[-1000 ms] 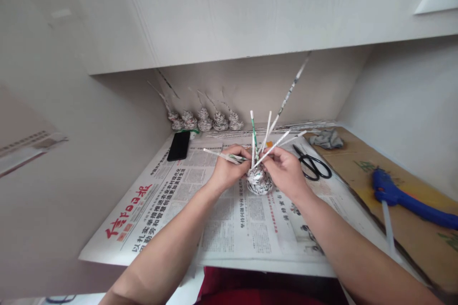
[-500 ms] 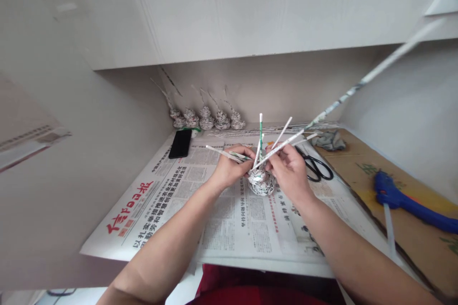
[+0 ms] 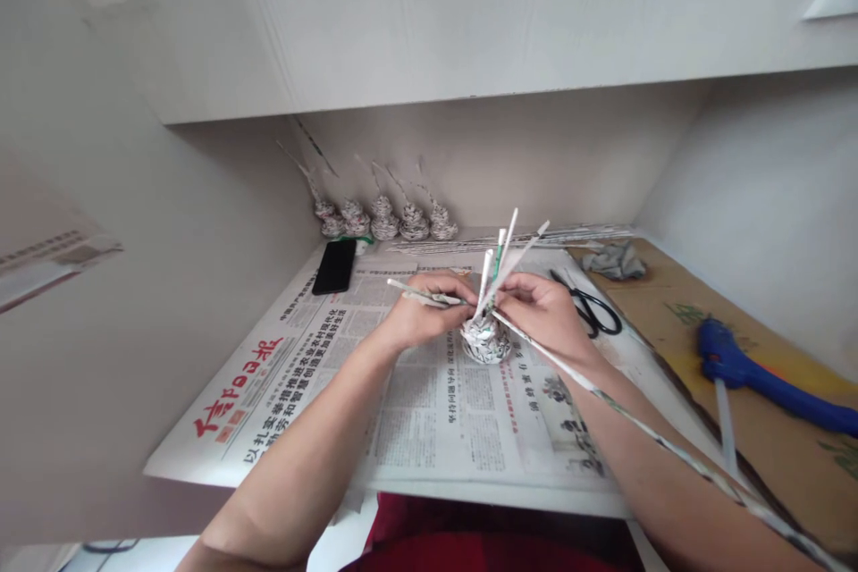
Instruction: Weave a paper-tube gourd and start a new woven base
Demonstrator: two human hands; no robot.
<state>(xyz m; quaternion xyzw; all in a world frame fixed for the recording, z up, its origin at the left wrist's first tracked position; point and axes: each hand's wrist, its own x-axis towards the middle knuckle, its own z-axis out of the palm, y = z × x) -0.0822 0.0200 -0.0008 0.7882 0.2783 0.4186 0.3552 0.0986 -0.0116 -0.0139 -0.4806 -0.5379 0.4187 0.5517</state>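
Between my hands, a small round woven piece of rolled newspaper [image 3: 486, 341] rests on the spread newspaper [image 3: 416, 429]. Several paper rods [image 3: 508, 243] stick up from its top, one of them partly green. My left hand [image 3: 434, 311] is closed at the piece's left upper edge, pinching a paper rod that points out to the left. At the right upper edge, my right hand [image 3: 540, 308] has its fingers bent against the weave and rods. From there a long paper rod [image 3: 630, 411] runs down to the right across my right forearm.
Several gourd-shaped woven pieces [image 3: 384, 219] line the back wall, left of a bundle of paper rods [image 3: 536, 239]. A black phone [image 3: 335, 266] lies on the left. To the right are black-handled scissors [image 3: 596, 311], a crumpled grey cloth [image 3: 615, 260] and a blue glue gun [image 3: 744, 366] on cardboard [image 3: 660, 322].
The long paper rod has swung from pointing up and right to lying down along my right forearm. The short upright rods have shifted, and my hands stay at the woven piece.
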